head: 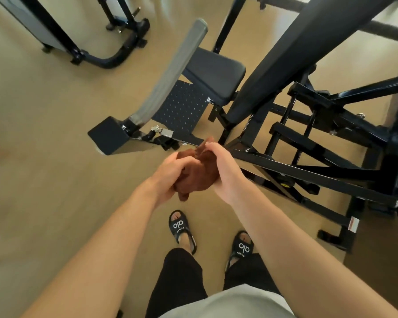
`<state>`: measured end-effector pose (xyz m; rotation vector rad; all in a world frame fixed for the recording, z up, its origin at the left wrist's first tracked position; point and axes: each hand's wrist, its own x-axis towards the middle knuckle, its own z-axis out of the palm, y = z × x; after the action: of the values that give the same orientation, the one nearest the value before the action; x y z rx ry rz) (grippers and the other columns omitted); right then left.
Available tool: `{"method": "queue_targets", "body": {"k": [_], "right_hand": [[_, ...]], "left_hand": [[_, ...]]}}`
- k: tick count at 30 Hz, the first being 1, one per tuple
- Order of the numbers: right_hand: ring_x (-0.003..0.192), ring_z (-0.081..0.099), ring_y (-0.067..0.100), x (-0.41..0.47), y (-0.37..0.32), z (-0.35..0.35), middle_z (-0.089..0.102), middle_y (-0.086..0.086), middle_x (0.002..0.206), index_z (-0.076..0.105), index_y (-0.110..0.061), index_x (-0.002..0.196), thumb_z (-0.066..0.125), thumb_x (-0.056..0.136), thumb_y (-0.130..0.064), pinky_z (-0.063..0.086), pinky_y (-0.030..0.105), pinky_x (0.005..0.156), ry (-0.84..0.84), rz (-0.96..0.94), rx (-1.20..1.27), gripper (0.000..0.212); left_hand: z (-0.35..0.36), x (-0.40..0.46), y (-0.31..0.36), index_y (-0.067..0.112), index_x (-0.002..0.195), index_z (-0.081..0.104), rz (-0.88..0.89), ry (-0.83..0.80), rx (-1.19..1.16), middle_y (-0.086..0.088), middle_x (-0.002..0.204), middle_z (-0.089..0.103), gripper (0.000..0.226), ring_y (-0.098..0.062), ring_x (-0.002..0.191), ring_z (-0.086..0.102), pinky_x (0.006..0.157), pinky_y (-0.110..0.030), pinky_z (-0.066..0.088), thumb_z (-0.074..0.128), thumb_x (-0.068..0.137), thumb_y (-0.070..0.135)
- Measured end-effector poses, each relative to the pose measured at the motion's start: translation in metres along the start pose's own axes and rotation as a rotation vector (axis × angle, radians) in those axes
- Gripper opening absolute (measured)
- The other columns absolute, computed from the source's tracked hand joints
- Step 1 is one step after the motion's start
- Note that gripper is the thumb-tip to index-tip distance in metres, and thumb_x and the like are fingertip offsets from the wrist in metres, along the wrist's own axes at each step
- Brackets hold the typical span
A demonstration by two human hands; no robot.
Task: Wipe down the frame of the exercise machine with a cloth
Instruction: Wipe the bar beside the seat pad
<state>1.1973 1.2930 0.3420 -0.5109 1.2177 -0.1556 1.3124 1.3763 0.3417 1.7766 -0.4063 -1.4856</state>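
Fingers of both hands clutch a bunched brown cloth [197,174], largely hiding it.

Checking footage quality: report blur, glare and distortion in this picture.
Head view: wide-angle bending curves the frame bars and floor edges; top corners smear with blur; glossy highlights on the black paint at right; cloth and both hands, left and right, stay fairly sharp.

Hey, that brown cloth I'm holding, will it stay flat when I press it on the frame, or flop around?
Probably floppy: the cloth is bunched between the left hand and right hand, with a corner drooping below. It looks soft and light, so it should wrap the black frame bars. Loose ends may dangle unless folded.
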Motion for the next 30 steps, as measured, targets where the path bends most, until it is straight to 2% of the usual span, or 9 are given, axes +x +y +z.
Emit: {"method": "queue_targets", "body": {"k": [2,5,9,15,19,21,23,26,30], "right_hand": [[0.116,0.065,0.030,-0.010,0.008,0.013,0.069,0.015,0.123,0.060,-0.010,0.122,0.060,0.100,-0.042,0.051,0.045,0.106,-0.037,-0.026,0.007,0.039],[0.125,0.059,0.039,-0.016,0.020,0.034,0.062,0.019,0.134,0.058,-0.010,0.136,0.053,0.103,-0.044,0.046,0.051,0.111,-0.064,-0.127,-0.041,0.047],[0.122,0.055,0.022,-0.024,0.027,0.067,0.059,0.003,0.136,0.051,-0.023,0.145,0.044,0.105,-0.052,0.042,0.044,0.112,0.045,-0.196,-0.042,0.050],[0.113,0.061,0.014,-0.045,0.040,0.142,0.067,-0.002,0.115,0.063,-0.024,0.118,0.038,0.108,-0.040,0.045,0.041,0.108,0.261,-0.574,0.132,0.031],[0.113,0.057,0.008,-0.062,0.048,0.188,0.061,-0.007,0.117,0.059,-0.028,0.121,0.038,0.098,-0.043,0.047,0.029,0.099,0.456,-0.842,0.195,0.035],[0.114,0.054,0.005,-0.064,0.045,0.205,0.057,-0.009,0.121,0.058,-0.027,0.126,0.038,0.097,-0.043,0.046,0.028,0.099,0.499,-0.924,0.191,0.038],[0.118,0.051,0.007,-0.061,0.041,0.219,0.054,-0.011,0.121,0.061,-0.027,0.124,0.038,0.098,-0.042,0.045,0.034,0.104,0.533,-0.976,0.141,0.038],[0.121,0.043,0.013,-0.049,0.040,0.233,0.056,-0.016,0.114,0.063,-0.039,0.103,0.035,0.103,-0.038,0.038,0.041,0.108,0.639,-1.048,-0.008,0.028],[0.123,0.041,0.019,-0.026,0.041,0.234,0.061,-0.003,0.114,0.068,-0.016,0.099,0.037,0.109,-0.025,0.038,0.043,0.108,0.814,-1.112,-0.148,0.033]], "left_hand": [[-0.017,-0.013,-0.007,0.008,0.117,0.061,0.017,0.051,-0.030,-0.014,0.091,0.069,0.027,-0.027,0.072,0.067,0.041,-0.027,0.047,0.063,0.091,0.017],[-0.050,-0.027,-0.018,0.005,0.107,0.062,0.017,0.148,-0.054,-0.015,0.083,0.064,0.018,-0.027,0.065,0.062,0.040,-0.025,0.044,0.055,0.093,0.014],[-0.110,-0.041,-0.028,0.006,0.098,0.061,0.010,0.279,-0.138,-0.016,0.076,0.059,0.017,-0.024,0.057,0.055,0.043,-0.023,0.040,0.047,0.095,0.016],[-0.200,-0.036,-0.010,-0.001,0.112,0.061,0.142,0.410,-0.204,-0.029,0.092,0.063,0.038,-0.026,0.053,0.057,0.044,-0.027,0.043,0.040,0.094,0.026],[-0.204,-0.029,0.040,0.001,0.122,0.062,0.317,0.170,-0.120,-0.022,0.107,0.067,0.036,-0.030,0.073,0.065,0.052,-0.036,0.050,0.042,0.094,0.012],[-0.190,-0.033,0.053,0.011,0.114,0.066,0.432,0.092,-0.058,-0.019,0.120,0.065,0.038,-0.030,0.099,0.066,0.081,-0.044,0.056,0.045,0.083,0.014],[-0.184,-0.037,0.059,0.025,0.114,0.067,0.466,0.120,0.051,-0.014,0.133,0.060,0.037,-0.021,0.119,0.062,0.108,-0.040,0.047,0.049,0.081,0.026],[-0.189,-0.033,0.066,0.019,0.127,0.067,0.499,-0.028,0.204,-0.002,0.125,0.068,0.045,-0.018,0.117,0.064,0.108,-0.042,0.049,0.050,0.087,0.031],[-0.192,-0.019,0.070,0.018,0.121,0.071,0.590,-0.098,0.288,-0.001,0.114,0.073,0.040,-0.020,0.110,0.067,0.102,-0.042,0.053,0.047,0.089,0.025]]}}
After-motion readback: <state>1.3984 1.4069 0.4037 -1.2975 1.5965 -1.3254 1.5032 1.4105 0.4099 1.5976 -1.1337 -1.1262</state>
